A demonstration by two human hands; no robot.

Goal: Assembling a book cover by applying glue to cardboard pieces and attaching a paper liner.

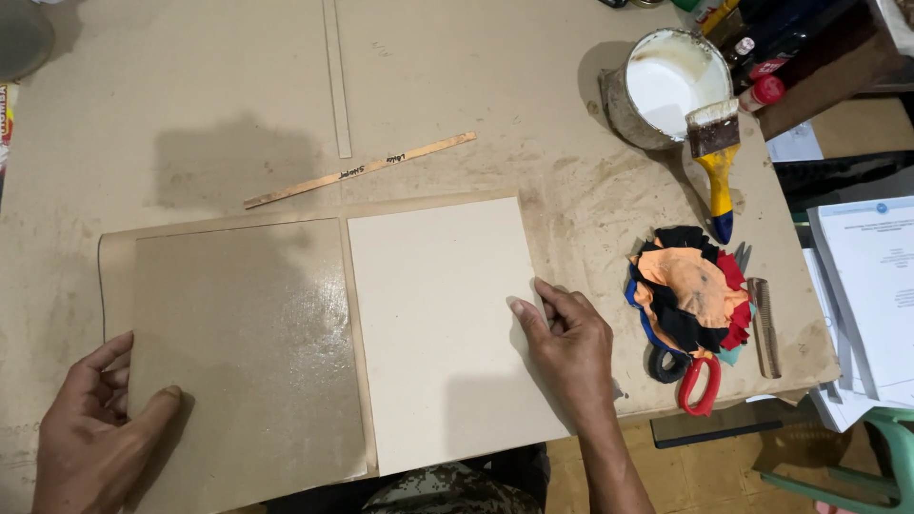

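A wide brown paper sheet (116, 255) lies flat on the work table. On its left half sits a grey board (243, 333), shiny with wet glue. On the right half a cream board (433, 324) lies beside it, a narrow gap between them. My left hand (90, 428) rests on the grey board's lower left corner, fingers spread, thumb on the board. Fingers of my right hand (569, 347) press flat on the cream board's right edge. Neither hand holds anything.
A thin wooden strip (360, 169) lies above the boards. At the back right stands a pot of white glue (666, 86) with a yellow-handled brush (716, 162) on its rim. A bundle of coloured rags (690, 290), red-handled scissors (700, 381), a comb (763, 328) and papers (871, 295) lie to the right.
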